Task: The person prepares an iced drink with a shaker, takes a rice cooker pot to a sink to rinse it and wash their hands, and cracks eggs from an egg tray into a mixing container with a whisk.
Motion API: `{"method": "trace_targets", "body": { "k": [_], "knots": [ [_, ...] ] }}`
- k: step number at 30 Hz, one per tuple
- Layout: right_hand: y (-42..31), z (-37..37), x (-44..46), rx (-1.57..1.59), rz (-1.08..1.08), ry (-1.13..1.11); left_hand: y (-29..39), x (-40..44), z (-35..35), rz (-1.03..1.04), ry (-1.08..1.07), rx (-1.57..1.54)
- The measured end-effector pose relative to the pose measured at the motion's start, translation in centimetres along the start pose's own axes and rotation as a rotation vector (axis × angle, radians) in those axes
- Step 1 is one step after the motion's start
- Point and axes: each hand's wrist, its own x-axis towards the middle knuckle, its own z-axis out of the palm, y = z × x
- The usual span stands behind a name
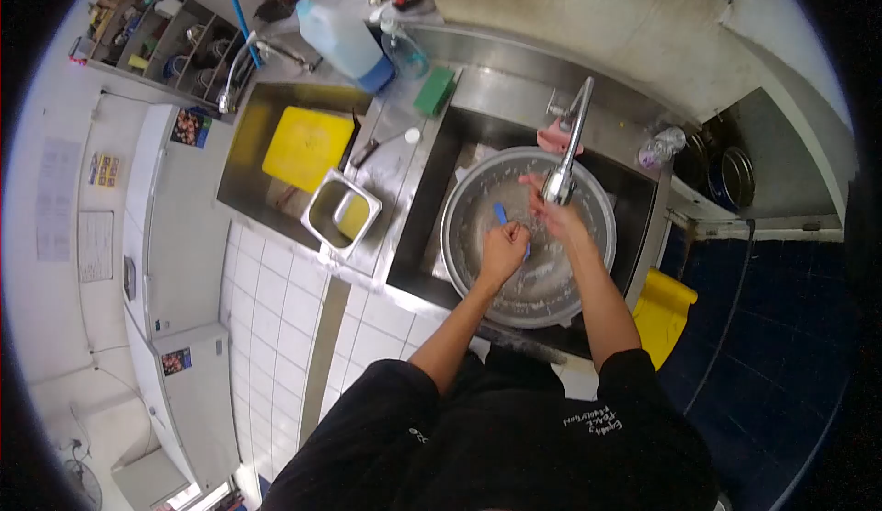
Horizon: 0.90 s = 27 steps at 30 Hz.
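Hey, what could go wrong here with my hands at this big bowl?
Your right hand looks close to the faucet head and might bump it. The blue tool gripped in your left hand could slip into the bowl. The metal container near the counter's front edge might tip if knocked.

Light: bright across the room; source cannot be placed.
Wall point(60, 313): pale, evenly lit.
Counter point(390, 169): whitish sheen beside the sink's left edge.
Tap point(577, 130): sharp highlights along the metal.
Sink point(426, 200): deep shadow, left inner side.
Bowl point(447, 231): soft grey sheen on rim.
Shirt point(496, 437): near black, folds scarcely resolved.
Paper point(60, 198): print illegible.
Fridge point(188, 217): leaning, bent by fisheye distortion; frame corners black.
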Motion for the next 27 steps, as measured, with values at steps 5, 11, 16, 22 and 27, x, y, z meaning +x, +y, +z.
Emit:
{"method": "trace_targets", "body": {
  "k": [5, 11, 16, 22, 27],
  "knots": [
    [-2.5, 2.8, -1.7, 0.065, -0.114, 0.127, -2.5, -2.6, -0.9, 0.049, -0.099, 0.078],
    [-1.6, -1.5, -6.2, 0.151, -0.161, -0.263, -2.3, -4.3, -3.0, 0.153, -0.281, -0.07],
    [12.1, -10.3, -9.2, -1.96, -0.125, 0.534, -16.0, -4.3, -3.0, 0.426, -0.093, 0.705],
    [-2.9, -4.6, -15.3, -1.092, -0.062, 0.384, 3.8, -3.2, -9.9, 0.168, -0.117, 0.366],
    [-19.5, 4.0, -26.1, -0.382, -0.309, 0.121, 18.6, -7.2, -16.2, 0.253, -0.02, -0.243]
  ]
}}
